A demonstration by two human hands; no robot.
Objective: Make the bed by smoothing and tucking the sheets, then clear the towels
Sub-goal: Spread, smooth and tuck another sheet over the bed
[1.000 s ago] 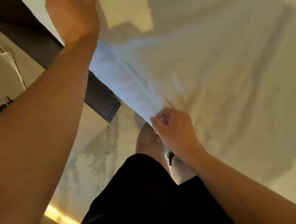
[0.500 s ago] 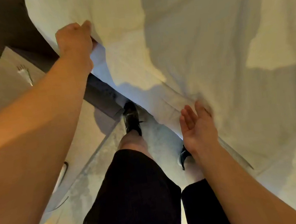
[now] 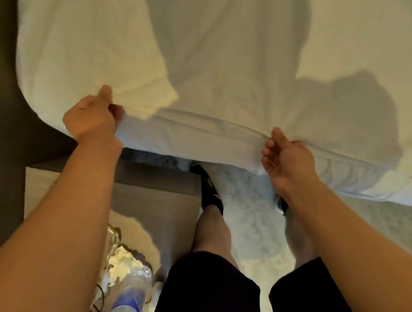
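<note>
A: Head view, only 1 view here. Your left hand grips the white sheet at the bed's side edge, near the rounded corner, thumb on top and fingers curled under the fold.

B: And the right?

A: Your right hand pinches the same edge further along, thumb and fingers bunching the cloth. Creases fan out from that pinch. The 2 hands are well apart, with the sheet edge stretched between them.

B: Where's the sheet overall?

A: Spread over the mattress, edge hanging over the side above the floor. Mattress piping shows just right of your right hand, so that stretch looks untucked, as far as I can judge.

B: How do I do this step well?

A: Pull both hands evenly toward you so the wrinkles between them flatten, then push the edge down and under the mattress. Keep tension equal, or the corner by your left hand will likely bunch. Watch your feet; the left shoe stands right under the overhang.

B: Towels?

A: None visible. A plastic bottle lies on the bedside surface, lower left, beside crumpled clutter I can't identify.
</note>
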